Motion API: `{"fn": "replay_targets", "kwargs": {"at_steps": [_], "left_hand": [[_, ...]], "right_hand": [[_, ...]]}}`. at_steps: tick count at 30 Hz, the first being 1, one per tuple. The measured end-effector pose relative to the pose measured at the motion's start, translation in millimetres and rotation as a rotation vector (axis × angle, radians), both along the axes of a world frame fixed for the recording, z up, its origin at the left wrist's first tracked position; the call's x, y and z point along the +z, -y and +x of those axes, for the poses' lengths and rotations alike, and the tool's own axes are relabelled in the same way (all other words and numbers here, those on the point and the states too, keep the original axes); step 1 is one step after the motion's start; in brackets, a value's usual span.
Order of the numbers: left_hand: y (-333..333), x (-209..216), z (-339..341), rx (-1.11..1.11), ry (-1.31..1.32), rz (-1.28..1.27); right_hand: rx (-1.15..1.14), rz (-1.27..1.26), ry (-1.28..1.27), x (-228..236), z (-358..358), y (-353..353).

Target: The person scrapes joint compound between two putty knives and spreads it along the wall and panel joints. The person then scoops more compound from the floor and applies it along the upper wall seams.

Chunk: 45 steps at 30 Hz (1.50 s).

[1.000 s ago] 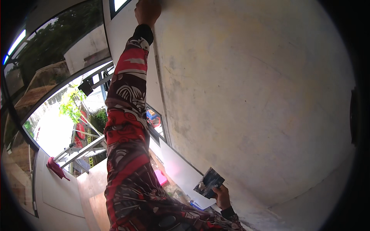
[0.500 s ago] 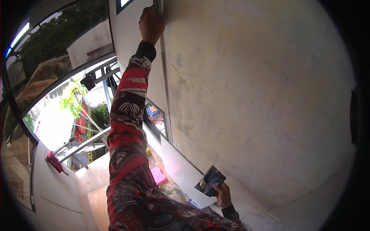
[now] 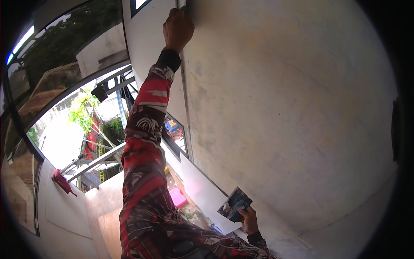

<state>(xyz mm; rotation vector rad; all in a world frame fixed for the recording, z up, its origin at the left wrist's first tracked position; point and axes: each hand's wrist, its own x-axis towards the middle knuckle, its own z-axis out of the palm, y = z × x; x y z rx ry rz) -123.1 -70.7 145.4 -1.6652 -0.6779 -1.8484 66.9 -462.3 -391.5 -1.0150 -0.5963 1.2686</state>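
My left hand (image 3: 177, 28) is raised high on a red patterned sleeve. Its fingers are curled into a fist against the vertical corner edge of a pale plastered wall (image 3: 280, 108). Whatever is inside the fist is hidden. My right hand (image 3: 249, 220) is low, close to the wall. It grips a dark flat blade (image 3: 235, 203) smeared with grey-white paste, tilted up to the left.
A white panel (image 3: 151, 39) and a dark-framed window (image 3: 174, 134) lie left of the corner. Further left are a curved glass opening onto greenery, a metal railing (image 3: 97, 162) with a red cloth (image 3: 62, 181), a pink box (image 3: 177, 197) and clutter below.
My left fist has slid lower in the picture along the wall corner, and more of the wall above it shows. My right hand still holds the blade in about the same place.
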Motion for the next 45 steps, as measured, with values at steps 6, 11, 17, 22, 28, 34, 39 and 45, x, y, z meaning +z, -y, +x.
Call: {"fn": "replay_targets", "kwargs": {"at_steps": [6,11,17,22,28,34,39,45], "left_hand": [[37.1,-45.2,-30.1,-0.160,0.001,0.048],[57.1,-132.8,-44.0,-0.886,0.306,-0.358],[62.6,-52.1,-52.6,-0.397,0.053,-0.113],[25.0,60.6,-50.9,-0.158,-0.209,0.514],[4.8,83.5,-30.1,-0.245,-0.121,0.334],[-10.0,32.9,-16.6,0.040,-0.116,0.382],[-1.6,-27.1,-8.1,-0.029,-0.136,0.294],[28.9,-82.3,-3.4,-0.095,-0.178,0.209]], "right_hand": [[0.073,0.021,0.015,4.2,4.2,-0.7],[0.034,0.076,-0.014,18.1,-1.3,-0.1],[0.082,0.037,-0.004,20.8,1.5,-0.4],[0.029,-0.009,-0.002,26.4,-11.5,1.3],[-0.085,-0.003,-0.037,26.7,-27.9,3.4],[-0.191,0.023,-0.059,3.5,-31.7,-0.9],[-0.157,-0.027,-0.041,21.0,-38.9,-1.7],[-0.100,-0.018,0.010,30.5,-42.4,-5.2]]}}
